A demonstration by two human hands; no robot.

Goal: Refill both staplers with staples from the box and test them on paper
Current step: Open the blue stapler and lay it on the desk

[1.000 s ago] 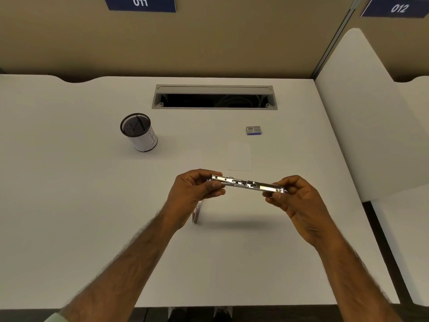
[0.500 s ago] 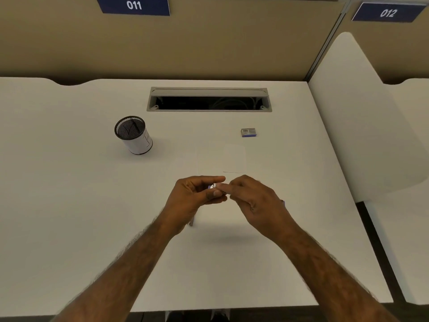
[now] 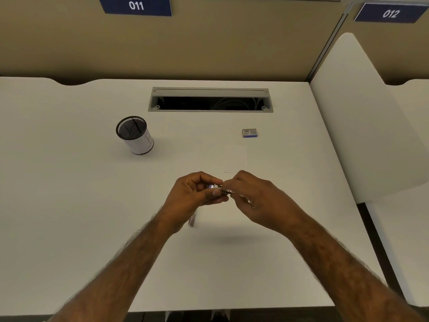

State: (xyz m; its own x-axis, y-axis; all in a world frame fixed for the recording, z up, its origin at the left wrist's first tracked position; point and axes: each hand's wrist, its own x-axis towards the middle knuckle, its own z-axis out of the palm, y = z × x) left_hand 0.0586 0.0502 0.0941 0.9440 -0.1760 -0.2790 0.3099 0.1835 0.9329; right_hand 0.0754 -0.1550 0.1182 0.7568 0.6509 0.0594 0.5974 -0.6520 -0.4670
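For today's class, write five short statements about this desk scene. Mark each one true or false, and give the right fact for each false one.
1. The left hand and the right hand both hold a metal stapler. True.
2. The staple box lies inside the mesh cup. False: it lies on the desk, well to the right of the cup.
3. The mesh cup stands on the desk to the left of the hands. True.
4. The sign above the desk reads 015. False: it reads 011.
5. A sheet of white paper lies on the desk beyond the hands. True.
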